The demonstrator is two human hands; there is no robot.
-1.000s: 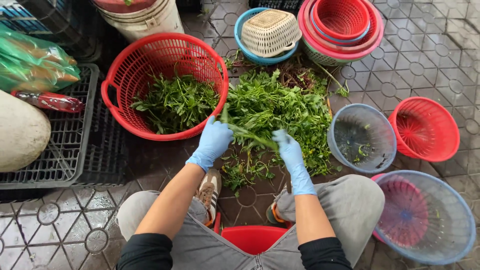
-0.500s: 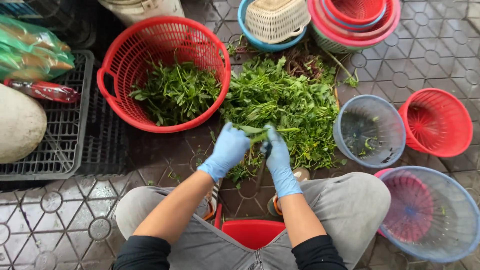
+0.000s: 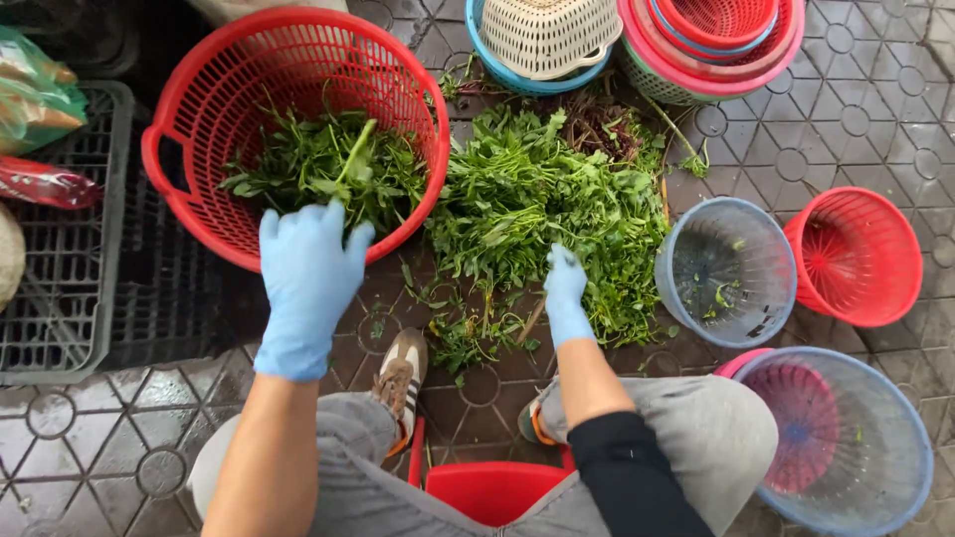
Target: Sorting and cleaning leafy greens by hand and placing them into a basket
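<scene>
My left hand [image 3: 310, 273], in a blue glove, hovers with fingers spread over the near rim of a big red basket [image 3: 209, 89]. Picked green leafy stems [image 3: 328, 164] lie inside that basket, and the hand holds nothing. My right hand [image 3: 565, 293], also gloved in blue, reaches down into the near edge of a pile of leafy greens [image 3: 542, 194] on the tiled floor. Its fingers are curled among the stems; whether it grips any is unclear.
A blue-grey basket [image 3: 726, 270] and a small red basket [image 3: 856, 254] stand right of the pile. Another blue basket with a pink one inside [image 3: 831, 443] is at lower right. Stacked baskets [image 3: 711, 40] sit behind. A black crate [image 3: 65, 259] lies left. A red stool [image 3: 487, 489] is under me.
My left hand has moved from the pile to the red basket and opened, its stems gone. My right hand has gone back down to the pile's edge.
</scene>
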